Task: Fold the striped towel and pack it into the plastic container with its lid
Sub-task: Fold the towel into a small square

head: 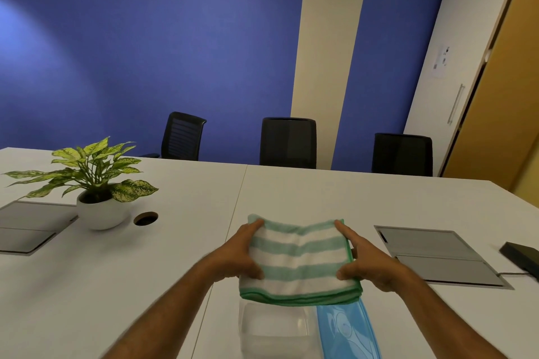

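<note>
The green-and-white striped towel [299, 259] is folded into a thick square and held level above the table. My left hand [240, 253] grips its left edge, thumb on top. My right hand [366, 261] grips its right edge the same way. Just below the towel's near edge stands the clear plastic container [274, 326], open, at the table's front. The blue lid [347, 332] lies beside the container on its right. The towel hides the far rims of both.
A potted plant [99, 189] in a white bowl stands at the left, with a round cable hole [145, 218] beside it. Grey floor-box panels [437, 256] sit right and far left. A black device [522, 259] lies at the right edge. Three black chairs line the far side.
</note>
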